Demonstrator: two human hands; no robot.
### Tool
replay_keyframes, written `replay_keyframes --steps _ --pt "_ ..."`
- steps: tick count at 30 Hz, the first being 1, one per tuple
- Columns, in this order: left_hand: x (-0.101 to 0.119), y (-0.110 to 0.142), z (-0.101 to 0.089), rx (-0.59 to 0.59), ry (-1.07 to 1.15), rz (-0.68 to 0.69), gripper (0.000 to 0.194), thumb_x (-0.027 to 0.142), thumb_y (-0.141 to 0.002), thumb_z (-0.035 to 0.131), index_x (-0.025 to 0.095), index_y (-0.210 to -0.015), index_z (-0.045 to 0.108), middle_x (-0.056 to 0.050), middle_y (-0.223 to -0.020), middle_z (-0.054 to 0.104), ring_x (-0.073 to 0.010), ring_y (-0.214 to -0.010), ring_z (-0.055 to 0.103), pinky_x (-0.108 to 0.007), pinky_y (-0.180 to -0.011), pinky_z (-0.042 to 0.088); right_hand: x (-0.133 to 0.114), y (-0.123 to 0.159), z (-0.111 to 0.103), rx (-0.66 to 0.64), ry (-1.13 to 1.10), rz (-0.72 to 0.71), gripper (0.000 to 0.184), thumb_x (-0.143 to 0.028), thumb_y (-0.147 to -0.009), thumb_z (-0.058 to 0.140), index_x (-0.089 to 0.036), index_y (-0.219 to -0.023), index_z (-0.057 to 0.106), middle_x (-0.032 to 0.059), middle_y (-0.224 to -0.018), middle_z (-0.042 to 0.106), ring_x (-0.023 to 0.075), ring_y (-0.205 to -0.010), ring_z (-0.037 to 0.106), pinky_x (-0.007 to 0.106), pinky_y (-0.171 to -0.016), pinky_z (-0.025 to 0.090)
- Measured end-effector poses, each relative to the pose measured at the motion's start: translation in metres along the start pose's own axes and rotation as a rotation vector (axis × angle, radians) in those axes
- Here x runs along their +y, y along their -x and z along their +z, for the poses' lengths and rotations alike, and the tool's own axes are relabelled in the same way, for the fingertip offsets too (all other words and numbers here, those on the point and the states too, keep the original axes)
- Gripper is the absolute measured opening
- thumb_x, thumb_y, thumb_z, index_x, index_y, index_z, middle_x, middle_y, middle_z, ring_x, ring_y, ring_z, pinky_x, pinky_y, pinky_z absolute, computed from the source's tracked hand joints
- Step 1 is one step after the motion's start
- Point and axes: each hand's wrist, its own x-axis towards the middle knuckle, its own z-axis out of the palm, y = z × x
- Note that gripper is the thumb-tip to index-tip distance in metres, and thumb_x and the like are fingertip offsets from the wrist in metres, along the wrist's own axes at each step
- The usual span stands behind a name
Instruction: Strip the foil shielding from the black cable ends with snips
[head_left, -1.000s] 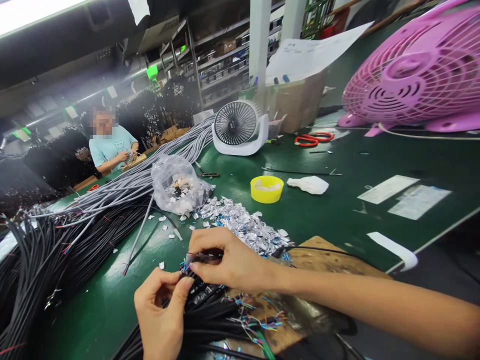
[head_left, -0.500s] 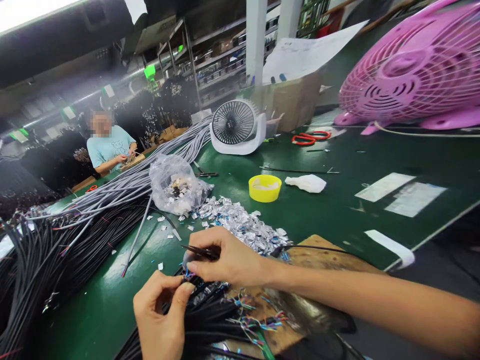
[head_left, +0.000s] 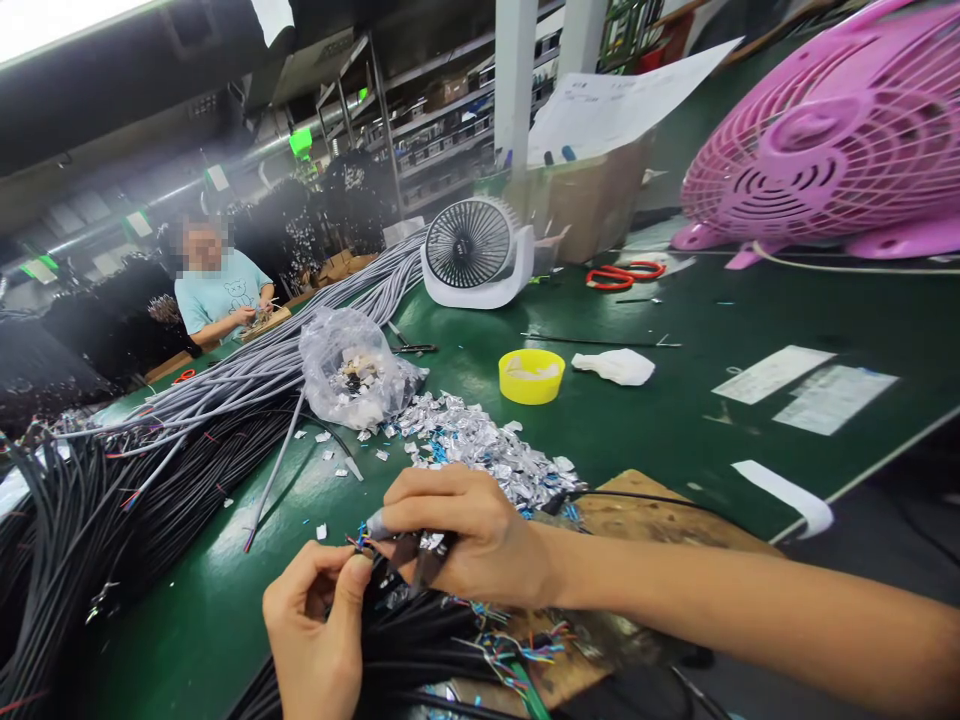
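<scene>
My left hand point(head_left: 319, 630) pinches the end of a black cable between thumb and forefinger; thin coloured wires point(head_left: 361, 537) fan out above the fingertips. Close against these wires is my right hand point(head_left: 487, 535), its forefinger tip covered by a grey finger cot. Tucked in its curled fingers is a dark, slim tool point(head_left: 427, 565) that looks like tweezers, partly hidden. Under both hands lies a bundle of black cables point(head_left: 420, 640) with stripped, multicoloured wire ends point(head_left: 525, 645). A heap of silver foil scraps point(head_left: 480, 440) lies just beyond the right hand.
Grey cables point(head_left: 247, 375) and black cables point(head_left: 150, 510) cover the left. Beyond the foil are a plastic bag point(head_left: 352, 370), yellow tub point(head_left: 531, 377), white fan point(head_left: 476, 255) and red scissors point(head_left: 622, 275). A pink fan point(head_left: 817, 150) stands right. A person point(head_left: 221, 285) works across the table.
My right hand has turned and lowered slightly, so the dark tool now points down into the palm and the forefinger reaches the wires. My left hand has barely shifted.
</scene>
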Motion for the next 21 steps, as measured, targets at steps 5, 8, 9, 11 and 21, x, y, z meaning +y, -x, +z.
replay_keyframes --steps 5,8,9,11,21 --pt "-0.0013 0.0000 -0.0011 0.019 0.021 -0.010 0.026 0.035 -0.080 0.061 0.015 -0.064 0.064 0.001 -0.053 0.053 -0.0083 -0.042 0.047 -0.018 -0.040 0.038 -0.0016 -0.0032 -0.0009 -0.005 -0.054 0.052 0.007 -0.006 -0.073 0.056 -0.010 -0.073 0.061 0.0026 -0.067 0.058 0.0071 -0.059 0.050 0.017 -0.052 0.040" --pt "-0.0017 0.0003 -0.0013 0.045 0.008 0.007 0.026 0.035 -0.078 0.062 0.015 -0.062 0.062 0.002 -0.052 0.049 -0.0085 -0.043 0.046 -0.019 -0.040 0.039 -0.0030 -0.0054 0.0000 0.024 -0.059 0.186 0.004 -0.009 -0.073 0.058 -0.011 -0.072 0.062 0.0009 -0.064 0.056 0.0064 -0.056 0.048 0.017 -0.051 0.038" --pt "-0.0015 0.0005 -0.0012 0.052 0.002 0.017 0.025 0.035 -0.078 0.063 0.015 -0.062 0.062 0.001 -0.053 0.050 -0.0095 -0.045 0.048 -0.019 -0.042 0.041 -0.0032 -0.0058 0.0003 0.019 -0.064 0.215 0.004 -0.010 -0.073 0.059 -0.011 -0.071 0.062 0.0005 -0.062 0.055 0.0061 -0.055 0.047 0.017 -0.049 0.037" --pt "-0.0007 0.0008 -0.0008 0.065 -0.014 0.039 0.024 0.034 -0.077 0.063 0.016 -0.062 0.063 0.000 -0.055 0.054 -0.0112 -0.050 0.051 -0.020 -0.046 0.044 -0.0032 -0.0060 0.0007 0.001 -0.086 0.235 0.006 -0.012 -0.072 0.059 -0.011 -0.067 0.062 -0.0001 -0.060 0.054 0.0055 -0.053 0.045 0.016 -0.048 0.035" --pt "0.0022 0.0018 0.0000 0.114 -0.110 0.157 0.019 0.027 -0.078 0.062 0.018 -0.061 0.063 0.001 -0.053 0.055 -0.0109 -0.048 0.051 -0.021 -0.046 0.042 -0.0023 -0.0039 -0.0017 -0.039 -0.122 0.228 0.012 -0.007 -0.068 0.051 -0.011 -0.060 0.060 0.0013 -0.060 0.056 0.0063 -0.054 0.047 0.017 -0.049 0.035"
